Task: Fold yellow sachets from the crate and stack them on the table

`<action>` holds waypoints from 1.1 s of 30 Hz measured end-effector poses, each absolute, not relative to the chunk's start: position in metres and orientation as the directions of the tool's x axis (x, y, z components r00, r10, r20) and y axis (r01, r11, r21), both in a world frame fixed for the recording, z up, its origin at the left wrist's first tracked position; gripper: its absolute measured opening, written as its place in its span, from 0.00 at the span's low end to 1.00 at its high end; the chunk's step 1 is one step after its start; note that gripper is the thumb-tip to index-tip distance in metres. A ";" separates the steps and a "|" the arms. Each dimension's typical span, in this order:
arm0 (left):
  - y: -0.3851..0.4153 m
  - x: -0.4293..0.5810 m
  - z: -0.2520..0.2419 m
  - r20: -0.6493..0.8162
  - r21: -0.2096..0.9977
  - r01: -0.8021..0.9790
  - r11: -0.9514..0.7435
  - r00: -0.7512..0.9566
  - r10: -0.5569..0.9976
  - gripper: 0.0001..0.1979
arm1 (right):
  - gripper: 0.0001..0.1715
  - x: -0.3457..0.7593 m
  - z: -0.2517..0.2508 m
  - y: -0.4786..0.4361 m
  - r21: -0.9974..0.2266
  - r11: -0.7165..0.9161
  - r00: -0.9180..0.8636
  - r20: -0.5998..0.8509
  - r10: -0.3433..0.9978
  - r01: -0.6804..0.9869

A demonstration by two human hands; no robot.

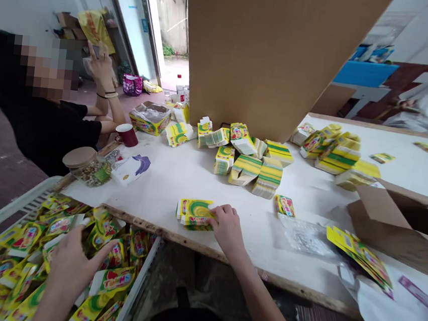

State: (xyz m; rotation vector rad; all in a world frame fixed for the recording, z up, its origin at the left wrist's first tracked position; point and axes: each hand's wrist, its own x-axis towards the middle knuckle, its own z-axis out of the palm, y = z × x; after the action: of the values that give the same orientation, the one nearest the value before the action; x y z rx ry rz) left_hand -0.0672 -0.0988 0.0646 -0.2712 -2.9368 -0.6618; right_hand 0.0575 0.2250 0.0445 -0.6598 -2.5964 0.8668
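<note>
Over a white plastic crate (pixel 134 286) full of small yellow-green crayon-style boxes (pixel 115 278), my left hand (pixel 75 263) is spread with thumb and fingers apart, nothing visible between them. My right hand (pixel 227 228) grips the right end of a short stack of flat yellow-green cartons (pixel 195 214) lying near the table's front edge. Its thumb rests at the near side and the fingers curl over the top. Behind that stack stand several bundles of the same flat cartons (pixel 245 167).
A large upright cardboard sheet (pixel 269 55) stands behind the bundles. A lidded jar (pixel 88 168), a dark red mug (pixel 127 136) and a co-worker (pixel 51 124) are at left. An open brown box (pixel 389 228) and a clear plastic bag (pixel 303 235) lie at right.
</note>
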 end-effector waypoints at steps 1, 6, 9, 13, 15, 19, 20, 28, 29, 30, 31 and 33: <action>-0.094 -0.063 0.061 0.112 0.474 0.220 0.852 -0.975 0.189 0.43 | 0.07 0.055 0.043 0.225 -0.624 0.710 -0.843 0.148 0.518 0.327; -0.033 -0.027 0.035 -0.094 0.865 0.142 0.482 -0.897 0.432 0.31 | 0.08 0.055 0.053 0.220 -0.665 0.676 -0.838 0.135 0.528 0.319; 0.011 -0.007 0.031 -0.044 0.999 -0.035 0.028 -0.846 0.531 0.35 | 0.11 0.063 0.069 0.210 -0.729 0.619 -0.845 0.108 0.524 0.291; 0.056 0.009 0.051 0.053 0.838 -0.212 -0.503 -0.886 0.461 0.32 | 0.12 0.072 0.080 0.178 -0.926 0.371 -0.939 0.064 0.338 0.071; 0.068 0.010 0.065 0.024 0.761 -0.228 -0.608 -0.926 0.378 0.28 | 0.12 0.075 0.079 0.160 -0.989 0.145 -0.962 0.077 0.263 -0.040; 0.070 0.005 0.077 -0.066 0.750 -0.205 -0.629 -0.969 0.238 0.23 | 0.20 0.075 0.071 0.141 -0.996 -0.067 -0.963 0.043 0.267 -0.063; 0.066 0.004 0.075 -0.089 0.764 -0.218 -0.608 -0.968 0.235 0.24 | 0.21 0.074 0.070 0.141 -0.996 -0.080 -0.965 0.018 0.260 -0.040; 0.035 -0.001 0.050 -0.053 0.939 -0.139 -0.316 -0.963 0.266 0.12 | 0.08 0.070 0.070 0.174 -0.998 0.040 -0.926 0.059 0.373 -0.047; 0.031 -0.004 0.051 -0.068 0.944 -0.154 -0.293 -0.956 0.285 0.12 | 0.08 0.072 0.070 0.178 -0.995 0.087 -0.919 0.081 0.385 -0.052; 0.026 -0.009 0.054 -0.071 0.951 -0.158 -0.266 -0.948 0.311 0.13 | 0.08 0.073 0.069 0.182 -0.987 0.149 -0.909 0.116 0.400 -0.061; 0.020 -0.014 0.058 -0.052 0.961 -0.141 -0.238 -0.936 0.347 0.17 | 0.06 0.076 0.069 0.187 -0.972 0.224 -0.896 0.165 0.411 -0.076; 0.007 -0.023 0.070 0.049 0.983 -0.031 -0.178 -0.903 0.427 0.29 | 0.03 0.080 0.070 0.193 -0.904 0.414 -0.871 0.289 0.398 -0.111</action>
State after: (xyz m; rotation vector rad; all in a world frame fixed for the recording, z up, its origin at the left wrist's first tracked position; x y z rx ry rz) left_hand -0.0233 0.0074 0.0701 -0.5548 -2.1715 -2.6194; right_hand 0.0802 0.1933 0.0699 -0.2437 -2.2093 1.4633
